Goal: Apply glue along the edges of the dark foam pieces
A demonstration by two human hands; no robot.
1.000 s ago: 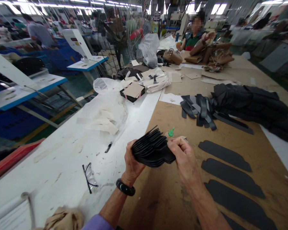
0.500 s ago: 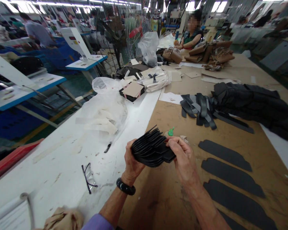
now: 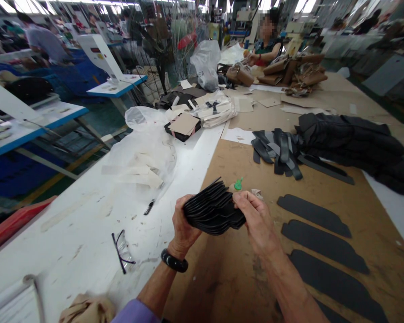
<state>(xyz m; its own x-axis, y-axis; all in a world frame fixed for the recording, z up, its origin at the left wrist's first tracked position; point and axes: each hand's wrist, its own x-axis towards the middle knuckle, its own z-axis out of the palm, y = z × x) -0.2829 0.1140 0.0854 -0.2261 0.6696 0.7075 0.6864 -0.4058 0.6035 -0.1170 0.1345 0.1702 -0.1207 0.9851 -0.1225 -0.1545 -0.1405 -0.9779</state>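
Observation:
A fanned stack of black shaped pieces [image 3: 212, 208], likely leather or a similar sheet, is held above the brown board. My left hand [image 3: 185, 226] wraps round the stack's left end, a dark bangle on its wrist. At the right end, my right hand [image 3: 254, 215] pinches the stack's edge between thumb and fingers; some fingertips are hidden. Several flat dark pieces [image 3: 323, 243] of a long, notched-end shape lie in a row to the right of my right forearm. Just beyond the stack sits a small green object [image 3: 238, 183].
Eyeglasses [image 3: 122, 252] lie on the white tabletop at left. A clear plastic bag [image 3: 144, 157] holds pale pieces. Dark strips [image 3: 278, 150] and a long black bundle [image 3: 350, 139] lie at right. Another person [image 3: 269, 45] sits at the table's far end, near brown bags [image 3: 289, 74].
Both hands keep hold of the stack, with the layers slightly shifted at the right end. The whole view has moved a little, so things appear slightly further left.

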